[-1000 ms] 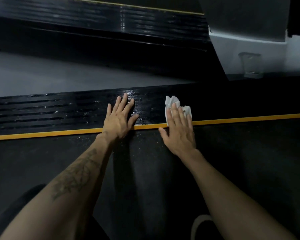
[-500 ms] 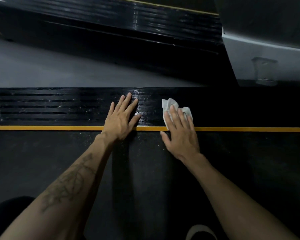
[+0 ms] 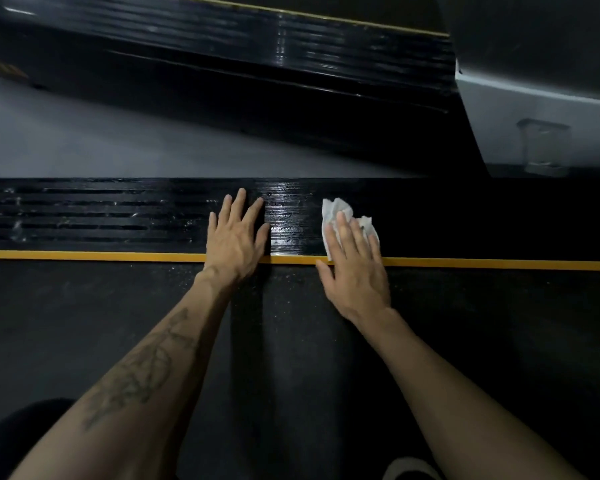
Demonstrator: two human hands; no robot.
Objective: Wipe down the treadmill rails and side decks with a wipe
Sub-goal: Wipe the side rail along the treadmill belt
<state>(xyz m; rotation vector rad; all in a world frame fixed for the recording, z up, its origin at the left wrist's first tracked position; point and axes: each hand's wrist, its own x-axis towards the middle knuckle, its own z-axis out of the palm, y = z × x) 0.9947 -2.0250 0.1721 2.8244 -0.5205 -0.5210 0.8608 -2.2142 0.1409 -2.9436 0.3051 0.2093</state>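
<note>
- While pressed flat with straight fingers, right hand [image 3: 355,271] pins white wipe [image 3: 336,216] onto ribbed black side deck [image 3: 118,216], heel crossing yellow stripe [image 3: 499,264] onto dark belt [image 3: 291,358].
- Just left of it, left hand [image 3: 234,242], fingers spread, holding nothing, flat on same deck.
- Between the two, a wet, shiny patch [image 3: 288,220].
- Beyond the fingertips, grey floor [image 3: 101,147], then a neighbouring black rail [image 3: 291,46].

Both forearms bare to the frame edge — no sleeves, watch, rings or gloves seen. Left forearm [image 3: 142,372] carries a dark line tattoo, leaf-like in form — detail blurred. Right forearm [image 3: 440,382] unmarked. Left hand [image 3: 234,242] and right hand [image 3: 355,268] bare.
</note>
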